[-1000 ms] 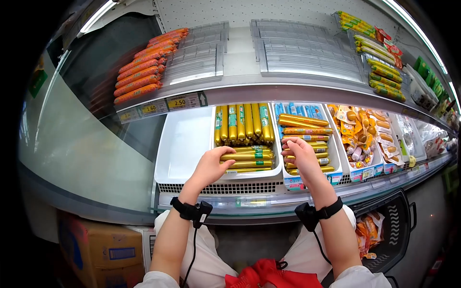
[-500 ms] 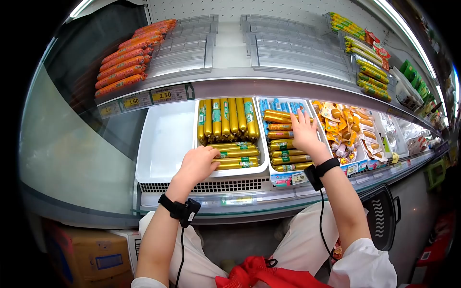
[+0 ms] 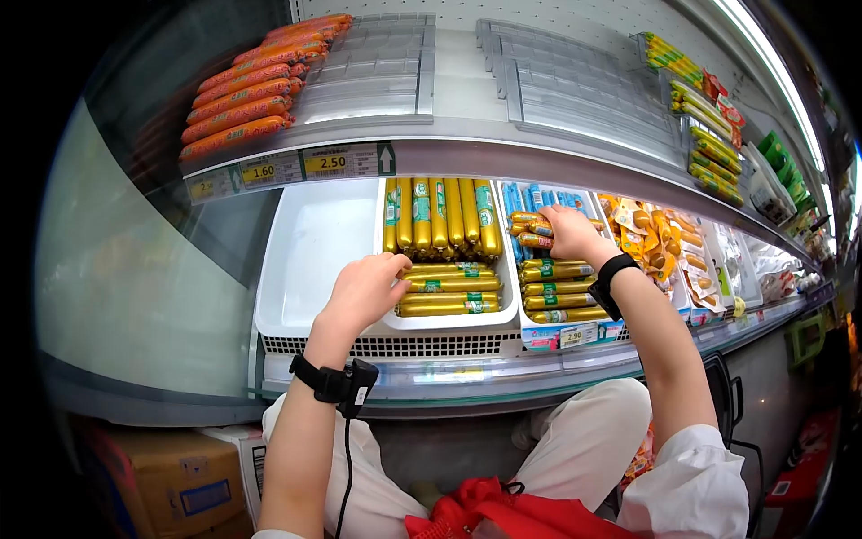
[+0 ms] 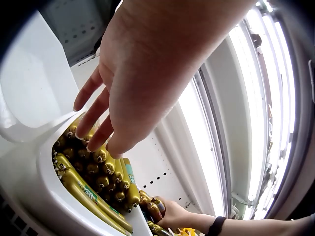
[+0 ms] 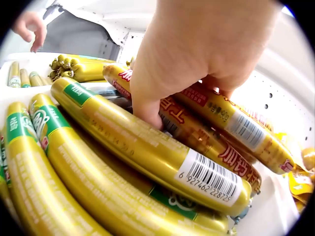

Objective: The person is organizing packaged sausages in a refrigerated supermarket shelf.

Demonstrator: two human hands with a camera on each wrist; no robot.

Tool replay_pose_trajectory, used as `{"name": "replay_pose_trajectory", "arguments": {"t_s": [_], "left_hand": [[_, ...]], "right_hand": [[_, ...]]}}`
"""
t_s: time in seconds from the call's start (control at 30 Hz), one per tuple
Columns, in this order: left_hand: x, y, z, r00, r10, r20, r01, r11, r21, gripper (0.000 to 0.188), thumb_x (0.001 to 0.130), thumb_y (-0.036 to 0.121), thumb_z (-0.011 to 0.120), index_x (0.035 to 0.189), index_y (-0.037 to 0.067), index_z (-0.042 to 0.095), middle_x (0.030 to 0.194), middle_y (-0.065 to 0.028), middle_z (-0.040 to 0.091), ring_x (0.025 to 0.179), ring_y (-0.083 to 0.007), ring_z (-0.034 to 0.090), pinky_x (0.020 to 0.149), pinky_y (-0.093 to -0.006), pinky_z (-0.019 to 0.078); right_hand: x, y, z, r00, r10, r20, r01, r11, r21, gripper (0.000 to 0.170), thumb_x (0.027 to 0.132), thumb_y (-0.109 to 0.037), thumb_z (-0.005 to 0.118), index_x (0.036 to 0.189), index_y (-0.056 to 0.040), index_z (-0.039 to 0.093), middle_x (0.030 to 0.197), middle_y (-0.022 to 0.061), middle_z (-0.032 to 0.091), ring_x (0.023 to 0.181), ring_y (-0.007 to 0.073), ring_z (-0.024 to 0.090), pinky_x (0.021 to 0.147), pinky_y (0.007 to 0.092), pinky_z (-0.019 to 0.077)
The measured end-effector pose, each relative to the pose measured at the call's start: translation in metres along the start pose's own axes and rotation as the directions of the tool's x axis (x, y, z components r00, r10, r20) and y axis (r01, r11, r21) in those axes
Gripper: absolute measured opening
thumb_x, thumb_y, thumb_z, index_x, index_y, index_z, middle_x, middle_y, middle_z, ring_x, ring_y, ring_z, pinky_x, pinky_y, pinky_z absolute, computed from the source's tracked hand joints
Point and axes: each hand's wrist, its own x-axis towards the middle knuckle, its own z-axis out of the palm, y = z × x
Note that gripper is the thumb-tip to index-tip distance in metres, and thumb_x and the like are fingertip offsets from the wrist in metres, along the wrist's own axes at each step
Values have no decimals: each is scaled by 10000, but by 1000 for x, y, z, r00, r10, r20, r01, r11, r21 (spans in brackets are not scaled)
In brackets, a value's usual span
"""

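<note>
My left hand (image 3: 359, 289) hovers by the left ends of gold sausages (image 3: 453, 297) lying crosswise in a white bin (image 3: 509, 310). The left wrist view shows this hand (image 4: 135, 78) with loosely bent fingers above gold sausage ends (image 4: 101, 169), holding nothing. In the bin to the right, my right hand (image 3: 575, 235) grips red-lettered sausages (image 3: 537, 241) beside blue ones (image 3: 536, 198). Seen from the right wrist, the thumb and fingers of that hand (image 5: 197, 59) straddle the red-lettered sausages (image 5: 197, 135), over green-labelled gold ones (image 5: 142, 142); its fingertips are partly hidden.
A white bin (image 3: 316, 260) stands at the left. Above runs a shelf edge with price labels (image 3: 332, 163), carrying orange sausages (image 3: 238, 108) and clear racks (image 3: 373, 90). Bins of orange snack packs (image 3: 642, 238) continue rightward. Cardboard boxes (image 3: 180, 472) sit at lower left.
My right hand has moved from the front of its bin toward the back and its spread fingers have closed round the red-lettered sausages. The left hand stays near the gold sausages' left ends.
</note>
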Motion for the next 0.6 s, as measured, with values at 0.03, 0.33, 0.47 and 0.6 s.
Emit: {"name": "replay_pose_trajectory", "arguments": {"t_s": [0.03,0.33,0.47,0.6], "left_hand": [[0,1,0,998,36,-52,-36,999,-17,208,786,144,561,980,68,560,859,-68,615,829,-253,577,722,-351,462],[-11,23,4,991,110,-81,-119,987,-112,225,805,188,553,1002,81,566,855,-63,621,829,-230,591,723,-347,471],[-13,27,8,991,123,-56,-131,976,-175,349,808,231,561,1109,62,513,1005,-90,588,960,-243,553,815,-346,453],[-7,35,18,972,187,-140,-233,814,-532,640,726,250,668,1245,44,355,1162,-145,496,1056,-273,513,889,-337,420]], "right_hand": [[-1,-2,1,998,-19,-60,20,1000,14,454,610,-43,635,1043,-23,497,951,170,558,908,350,534,784,403,440],[-26,-38,-9,976,-128,-177,132,991,8,332,623,15,598,942,-24,515,861,174,580,819,353,559,696,405,457],[-38,-84,-31,887,-247,-391,313,943,115,371,607,-24,665,947,-48,520,844,138,579,798,336,563,686,404,455],[-40,-170,-68,935,73,-348,173,761,626,342,627,-107,668,922,-12,525,761,150,596,703,287,603,648,315,469]]}}
